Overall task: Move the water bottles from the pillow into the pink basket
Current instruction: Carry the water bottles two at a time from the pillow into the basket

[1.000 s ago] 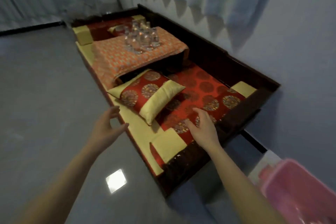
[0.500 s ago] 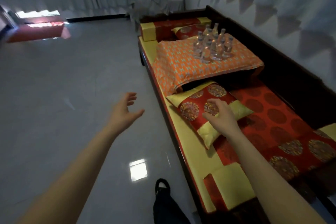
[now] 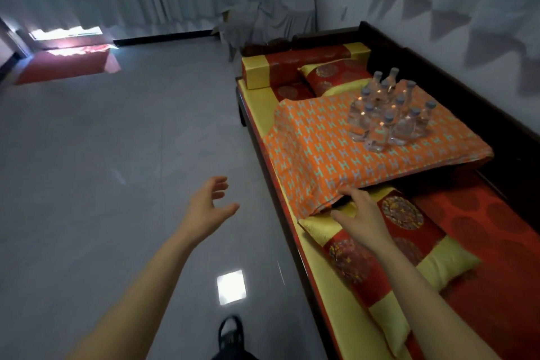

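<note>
Bottles [image 3: 388,114] clustered upright on far right part of orange pillow [image 3: 350,155]; labels unreadable, pillow printed with repeating H pattern. My left hand [image 3: 206,210] spread, empty, over open floor [image 3: 102,169] left. My right hand [image 3: 361,221] spread, empty, at pillow's near edge, above red-gold cushion [image 3: 394,245].

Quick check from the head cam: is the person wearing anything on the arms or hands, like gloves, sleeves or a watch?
Nothing shows. The left hand and right hand are bare, no gloves or rings visible, and both forearms are uncovered right to the frame edge, with no sleeve, watch or band. Only a dark shoe shows below.
</note>
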`<state>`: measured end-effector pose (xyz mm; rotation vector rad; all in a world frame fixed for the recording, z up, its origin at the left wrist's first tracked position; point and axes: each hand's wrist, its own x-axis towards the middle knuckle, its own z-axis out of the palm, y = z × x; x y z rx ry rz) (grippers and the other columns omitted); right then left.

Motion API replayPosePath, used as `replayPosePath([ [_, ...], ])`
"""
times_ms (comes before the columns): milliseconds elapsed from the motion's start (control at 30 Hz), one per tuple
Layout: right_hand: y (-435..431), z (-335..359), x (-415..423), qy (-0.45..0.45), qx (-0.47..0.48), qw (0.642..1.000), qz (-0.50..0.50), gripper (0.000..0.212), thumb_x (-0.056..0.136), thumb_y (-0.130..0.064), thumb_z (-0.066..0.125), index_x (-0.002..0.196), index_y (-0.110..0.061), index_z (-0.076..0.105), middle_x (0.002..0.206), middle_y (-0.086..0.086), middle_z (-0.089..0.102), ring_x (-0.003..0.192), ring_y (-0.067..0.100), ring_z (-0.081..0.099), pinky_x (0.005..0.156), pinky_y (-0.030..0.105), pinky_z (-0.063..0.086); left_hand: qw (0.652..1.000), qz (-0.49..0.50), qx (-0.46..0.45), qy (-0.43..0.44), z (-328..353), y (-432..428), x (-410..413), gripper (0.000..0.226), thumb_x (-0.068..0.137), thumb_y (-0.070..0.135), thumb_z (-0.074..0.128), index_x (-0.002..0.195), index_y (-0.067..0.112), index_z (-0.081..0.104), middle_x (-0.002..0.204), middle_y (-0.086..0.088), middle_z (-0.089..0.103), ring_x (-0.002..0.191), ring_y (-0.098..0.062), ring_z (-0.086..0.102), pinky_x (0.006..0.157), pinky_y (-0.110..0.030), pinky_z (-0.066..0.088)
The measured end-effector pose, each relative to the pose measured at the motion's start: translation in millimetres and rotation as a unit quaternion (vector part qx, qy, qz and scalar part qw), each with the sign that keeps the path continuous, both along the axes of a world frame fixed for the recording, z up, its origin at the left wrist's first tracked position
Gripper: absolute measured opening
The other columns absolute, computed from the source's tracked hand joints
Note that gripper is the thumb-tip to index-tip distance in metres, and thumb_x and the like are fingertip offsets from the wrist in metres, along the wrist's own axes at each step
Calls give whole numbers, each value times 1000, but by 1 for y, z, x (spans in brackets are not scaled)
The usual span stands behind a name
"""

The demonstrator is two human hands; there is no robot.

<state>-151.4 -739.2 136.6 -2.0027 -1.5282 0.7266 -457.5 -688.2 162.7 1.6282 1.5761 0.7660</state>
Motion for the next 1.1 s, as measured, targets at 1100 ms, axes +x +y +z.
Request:
replayPosePath([
  [1100,341,-72,129,94,-28,902,-421,44,76,-5,76,118,-5,63,118,14,63,114,32,57,100,46,42,910,-396,-121,26,-84,538,258,45,79,6,72,119,13,54,106,-4,61,95,-21,61,84,-38,52],
])
